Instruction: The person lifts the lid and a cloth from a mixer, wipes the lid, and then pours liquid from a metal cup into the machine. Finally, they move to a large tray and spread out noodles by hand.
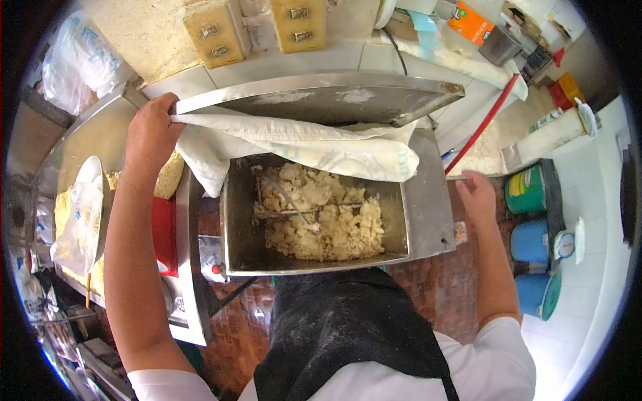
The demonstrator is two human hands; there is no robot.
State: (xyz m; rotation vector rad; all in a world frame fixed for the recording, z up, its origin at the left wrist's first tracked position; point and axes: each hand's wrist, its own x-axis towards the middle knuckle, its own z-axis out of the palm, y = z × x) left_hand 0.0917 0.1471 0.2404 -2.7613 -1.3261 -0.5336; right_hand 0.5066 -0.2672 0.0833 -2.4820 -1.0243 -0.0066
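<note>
A steel dough mixer [428, 230] stands in front of me, its trough holding pale, crumbly dough [328, 220] around a curved metal mixing arm [284, 190]. The hinged metal lid [321, 93] is raised at the back. A white cloth [301, 140] hangs along its lower edge and over the back of the trough. My left hand [150, 130] is closed on the lid's left corner, with the cloth's edge at its fingers. Beside the mixer's right end is my right hand [478, 194], fingers loosely bent and apart; nothing shows in it.
On the left, a metal counter carries a plastic bag over a white dish [87, 214] and a red container [164, 234]. A red pole [485, 123] leans behind the mixer's right end. Green and blue buckets [528, 240] line the right wall. The floor is brick-coloured tile [234, 327].
</note>
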